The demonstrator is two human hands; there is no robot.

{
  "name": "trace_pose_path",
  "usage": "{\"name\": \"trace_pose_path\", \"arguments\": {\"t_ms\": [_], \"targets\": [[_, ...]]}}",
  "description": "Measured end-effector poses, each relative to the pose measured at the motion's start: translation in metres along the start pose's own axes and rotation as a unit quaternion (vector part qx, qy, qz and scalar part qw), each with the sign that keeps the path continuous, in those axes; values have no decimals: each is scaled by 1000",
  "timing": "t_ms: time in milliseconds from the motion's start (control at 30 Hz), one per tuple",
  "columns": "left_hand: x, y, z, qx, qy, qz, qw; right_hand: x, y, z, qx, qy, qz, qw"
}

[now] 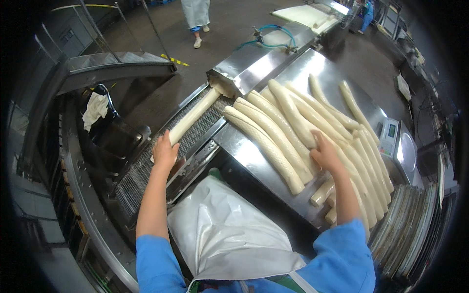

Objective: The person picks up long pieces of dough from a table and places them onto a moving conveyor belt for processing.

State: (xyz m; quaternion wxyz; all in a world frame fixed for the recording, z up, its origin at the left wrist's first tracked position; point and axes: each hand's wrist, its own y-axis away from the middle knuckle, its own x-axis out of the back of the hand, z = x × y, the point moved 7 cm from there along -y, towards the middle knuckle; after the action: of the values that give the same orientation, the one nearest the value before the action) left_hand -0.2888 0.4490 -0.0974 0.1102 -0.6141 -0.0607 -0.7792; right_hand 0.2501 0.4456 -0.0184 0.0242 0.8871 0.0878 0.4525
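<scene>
One long, pale, dough-like roll [195, 116] lies along a metal mesh conveyor belt [199, 129]. My left hand [165, 150] is closed around its near end, while the far end reaches the mouth of a steel machine housing [229, 83]. On the steel table [254, 156] to the right lies a heap of similar rolls, some smooth; a nearer one [266, 149] has a netted surface. My right hand [326, 152] grips one smooth roll [290, 110] in the heap, thumb on one side and fingers on the other; part of that roll is hidden beneath it.
A digital scale [398, 144] stands at the table's right edge, above stacked metal trays [405, 224]. Left of the belt, a white cloth [95, 110] hangs on a dark chair. Metal steps [119, 61] rise beyond. A person in an apron [196, 14] stands farther off.
</scene>
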Motion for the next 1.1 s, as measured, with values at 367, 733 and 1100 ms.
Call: {"name": "trace_pose_path", "arguments": {"t_ms": [367, 733, 1100], "targets": [[-26, 46, 141, 107, 473, -225, 845, -33, 7, 30, 41, 23, 88, 995], [-64, 152, 243, 123, 798, -353, 473, -13, -29, 15, -77, -462, -63, 881], [-66, 166, 230, 130, 863, -272, 405, -79, -8, 3, -219, -514, -130, 819]]}}
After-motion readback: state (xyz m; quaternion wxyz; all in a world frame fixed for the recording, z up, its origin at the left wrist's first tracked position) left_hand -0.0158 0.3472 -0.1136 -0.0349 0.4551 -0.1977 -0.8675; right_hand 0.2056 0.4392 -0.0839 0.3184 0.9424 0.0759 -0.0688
